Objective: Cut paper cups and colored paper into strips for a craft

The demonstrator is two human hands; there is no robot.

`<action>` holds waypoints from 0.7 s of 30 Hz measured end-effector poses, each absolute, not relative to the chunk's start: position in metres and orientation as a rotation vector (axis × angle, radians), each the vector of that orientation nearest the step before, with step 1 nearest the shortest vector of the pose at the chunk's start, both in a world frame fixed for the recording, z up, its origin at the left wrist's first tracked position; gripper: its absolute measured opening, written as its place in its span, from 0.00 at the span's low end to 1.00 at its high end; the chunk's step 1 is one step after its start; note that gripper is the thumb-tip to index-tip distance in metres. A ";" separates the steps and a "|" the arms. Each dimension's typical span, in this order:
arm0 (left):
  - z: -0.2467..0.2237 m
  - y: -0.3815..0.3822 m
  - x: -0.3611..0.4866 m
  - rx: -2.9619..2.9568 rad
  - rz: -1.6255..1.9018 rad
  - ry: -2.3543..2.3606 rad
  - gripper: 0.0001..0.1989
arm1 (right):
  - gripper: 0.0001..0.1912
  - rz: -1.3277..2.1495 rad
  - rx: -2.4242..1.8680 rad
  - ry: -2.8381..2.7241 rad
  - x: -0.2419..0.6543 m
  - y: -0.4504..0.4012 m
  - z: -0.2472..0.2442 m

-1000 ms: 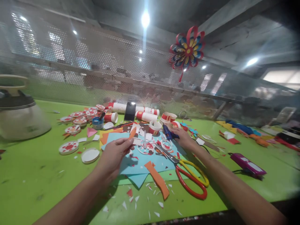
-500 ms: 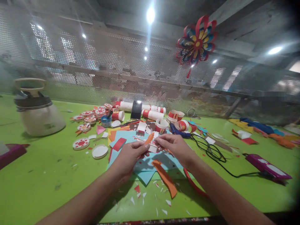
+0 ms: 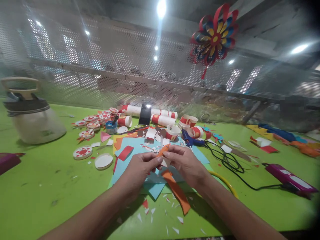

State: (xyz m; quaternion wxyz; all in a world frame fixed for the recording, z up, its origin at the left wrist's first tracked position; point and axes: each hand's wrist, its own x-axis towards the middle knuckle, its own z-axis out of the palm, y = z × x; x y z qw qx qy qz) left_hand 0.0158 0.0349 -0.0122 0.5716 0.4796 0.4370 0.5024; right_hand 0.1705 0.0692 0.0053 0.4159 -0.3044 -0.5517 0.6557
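A small orange paper piece [image 3: 163,150] is pinched between thumb and fingers of my left hand [image 3: 142,166], over the pile of paper. My right hand [image 3: 185,161] is closed on the upper end of the same piece, and the hands nearly meet. A pale scrap [image 3: 165,162] shows just below the fingers. A yellow curved handle [image 3: 226,182] juts out beside my right wrist; what it belongs to is hidden. Beneath my hands lie light-blue paper sheets [image 3: 127,171] and a longer curved orange strip [image 3: 177,193].
Paper cups [image 3: 163,120], a phone [image 3: 145,114], and a blue jar [image 3: 111,127] stand behind. Decorated discs [image 3: 82,152] lie left, near a large jug [image 3: 35,120]. To the right are a blue glue gun [image 3: 192,140], its black cable [image 3: 225,160] and a purple power strip [image 3: 290,178].
My right hand has shifted left onto the orange piece, closer to my left hand. Beside my right wrist a yellow handle shows where a red one was seen. The view has tilted slightly.
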 end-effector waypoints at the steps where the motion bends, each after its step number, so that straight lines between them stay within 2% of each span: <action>1: -0.012 0.035 0.016 1.124 1.176 1.032 0.10 | 0.05 1.644 -0.764 -1.375 0.171 0.069 0.005; 11: -0.012 0.036 0.018 1.098 1.149 1.035 0.06 | 0.05 1.524 -0.756 -1.306 0.180 0.076 0.013; 21: -0.003 0.034 0.017 0.917 1.187 1.016 0.09 | 0.03 1.536 -0.797 -1.463 0.187 0.069 0.010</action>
